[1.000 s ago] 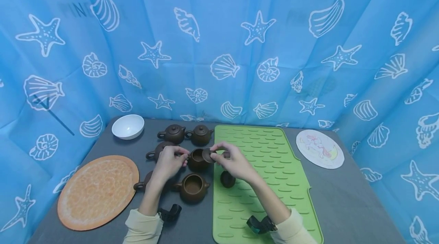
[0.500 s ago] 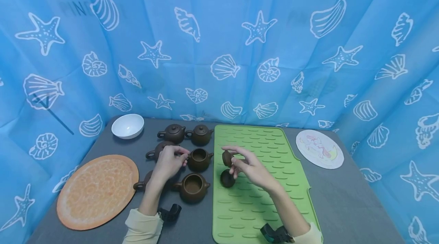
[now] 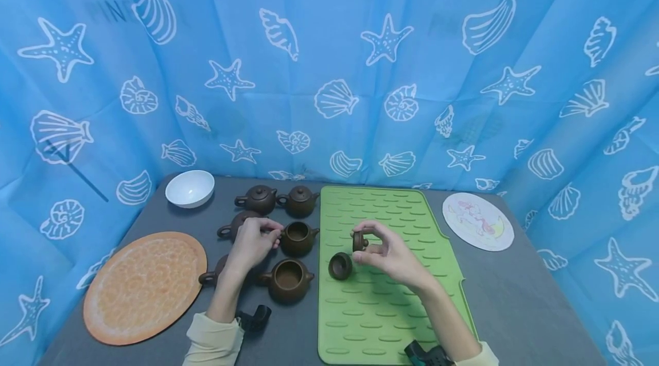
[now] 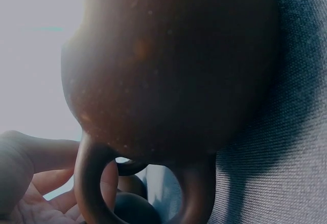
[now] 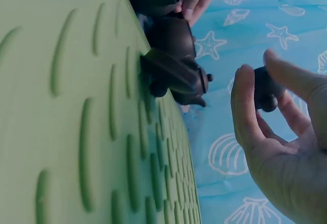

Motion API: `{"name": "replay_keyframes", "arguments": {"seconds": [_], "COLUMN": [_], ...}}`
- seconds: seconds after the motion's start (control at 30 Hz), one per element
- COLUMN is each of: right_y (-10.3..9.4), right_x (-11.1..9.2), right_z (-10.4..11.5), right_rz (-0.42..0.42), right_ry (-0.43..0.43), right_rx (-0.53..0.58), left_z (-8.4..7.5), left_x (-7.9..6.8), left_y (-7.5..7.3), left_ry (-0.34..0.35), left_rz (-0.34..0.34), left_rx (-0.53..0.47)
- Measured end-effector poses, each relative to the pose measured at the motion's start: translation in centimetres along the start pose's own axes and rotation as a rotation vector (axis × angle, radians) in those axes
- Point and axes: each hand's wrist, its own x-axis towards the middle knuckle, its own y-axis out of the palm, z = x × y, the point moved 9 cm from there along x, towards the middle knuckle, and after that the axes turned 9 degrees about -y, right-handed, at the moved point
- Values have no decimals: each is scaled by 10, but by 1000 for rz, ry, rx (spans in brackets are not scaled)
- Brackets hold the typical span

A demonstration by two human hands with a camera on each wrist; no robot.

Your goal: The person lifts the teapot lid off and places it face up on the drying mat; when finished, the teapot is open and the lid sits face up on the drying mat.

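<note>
One blue curtain [image 3: 329,74], printed with white shells and starfish, hangs behind my dark grey table [image 3: 535,303]. A green mat [image 3: 396,311] covers the middle right; a round orange-brown board [image 3: 145,287] (patterned rather like a pizza) lies at the left, and a white disc [image 3: 477,222] with a coloured drawing at the right. A white bowl [image 3: 190,189] sits at the back left corner. Six brown teapots [image 3: 259,200] stand between board and mat, two partly hidden by my left arm. My left hand [image 3: 253,245] is closed in a pinch on the handle [image 4: 199,188] of an uncovered teapot [image 3: 297,241], just left of the mat. My right hand [image 3: 395,257], thumb and fingertips slightly parted, grips a small lid [image 3: 357,242] on edge above the mat, knob toward my palm. Near it, a second lid [image 3: 340,266] lies on the mat, hollow side showing.
</note>
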Motion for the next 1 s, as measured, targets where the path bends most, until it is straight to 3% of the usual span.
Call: {"name": "replay_keyframes", "arguments": {"seconds": [0.23,0.7,1.0], "right_y": [-6,-14,-12], "right_x": [-9,-34,-35], "right_z": [-3,-33,-37], "right_rz": [22,108,122], "right_ry": [-47,135,141], "right_rx": [24,-76,-134], "left_z": [0,-2,0], "left_x": [0,-1,1], "left_y": [-1,-1,-1], "left_ry": [-2,15,-14], "left_rz": [9,11,13], "left_rx": [-3,-1,6]}}
